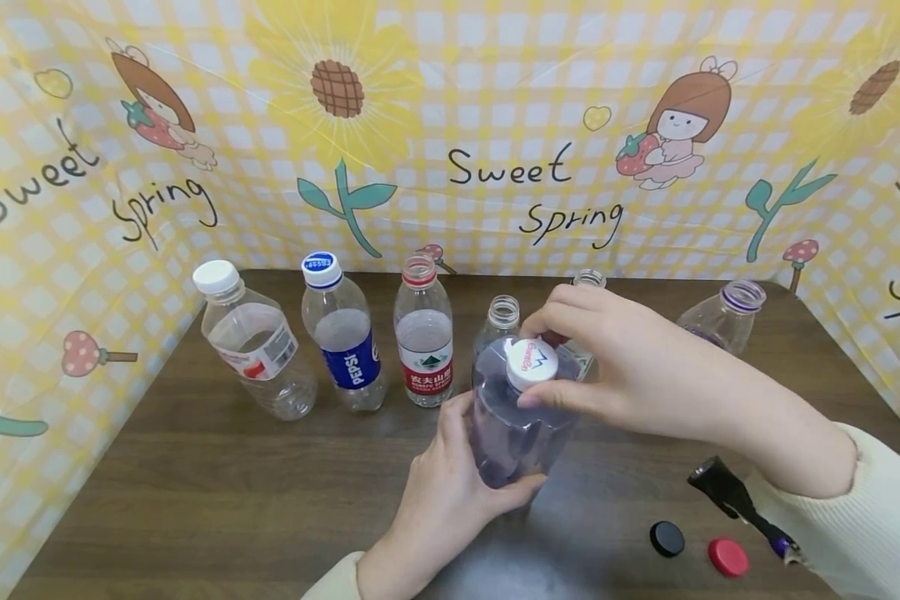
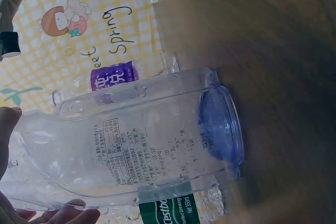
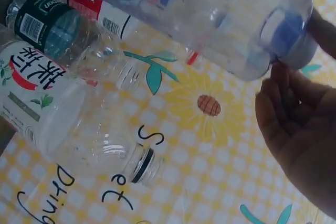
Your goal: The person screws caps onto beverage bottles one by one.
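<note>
A large clear bluish bottle (image 1: 521, 450) is held upright and slightly tilted above the table. My left hand (image 1: 450, 479) grips its body from the left, with fingers behind and the thumb across the near side. On its neck sits a white cap (image 1: 531, 367) with red and blue print. My right hand (image 1: 615, 358) pinches that cap between thumb and fingers. Printed text shows on the bottle (image 2: 131, 140) in the left wrist view, where only some fingers (image 2: 68, 213) appear. In the right wrist view, the fingers (image 3: 286, 85) reach the cap (image 3: 302, 51).
Left stand a white-capped bottle (image 1: 258, 350), a Pepsi bottle (image 1: 348, 350) and an uncapped red-labelled bottle (image 1: 424, 358). Uncapped bottles stand behind my hands, one purple-ringed (image 1: 723, 321). A black cap (image 1: 667, 539) and a red cap (image 1: 728, 557) lie front right. Patterned cloth (image 1: 435, 125) backs the table.
</note>
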A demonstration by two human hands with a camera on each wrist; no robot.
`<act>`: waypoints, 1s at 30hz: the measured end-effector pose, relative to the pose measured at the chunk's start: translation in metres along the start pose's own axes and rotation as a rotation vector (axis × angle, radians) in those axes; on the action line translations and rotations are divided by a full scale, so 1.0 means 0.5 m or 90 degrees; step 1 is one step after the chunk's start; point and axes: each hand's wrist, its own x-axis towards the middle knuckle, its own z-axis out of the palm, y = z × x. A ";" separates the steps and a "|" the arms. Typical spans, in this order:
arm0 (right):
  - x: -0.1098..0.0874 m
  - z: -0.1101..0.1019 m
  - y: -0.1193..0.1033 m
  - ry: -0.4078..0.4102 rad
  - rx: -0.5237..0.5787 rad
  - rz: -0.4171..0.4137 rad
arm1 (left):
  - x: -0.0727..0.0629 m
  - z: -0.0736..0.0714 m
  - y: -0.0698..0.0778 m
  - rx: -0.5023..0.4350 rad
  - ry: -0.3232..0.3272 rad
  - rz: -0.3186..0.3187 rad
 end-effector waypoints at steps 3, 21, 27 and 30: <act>-0.002 -0.005 0.006 -0.030 0.014 -0.014 | -0.001 -0.001 0.001 -0.001 -0.013 -0.012; -0.005 0.014 0.007 0.071 0.031 -0.109 | 0.000 -0.002 0.003 -0.010 -0.025 -0.008; -0.004 0.021 0.001 0.118 0.001 -0.093 | 0.000 0.000 0.003 -0.001 -0.008 -0.008; -0.003 0.023 -0.007 0.133 -0.003 -0.073 | -0.001 0.000 0.004 0.006 0.003 -0.009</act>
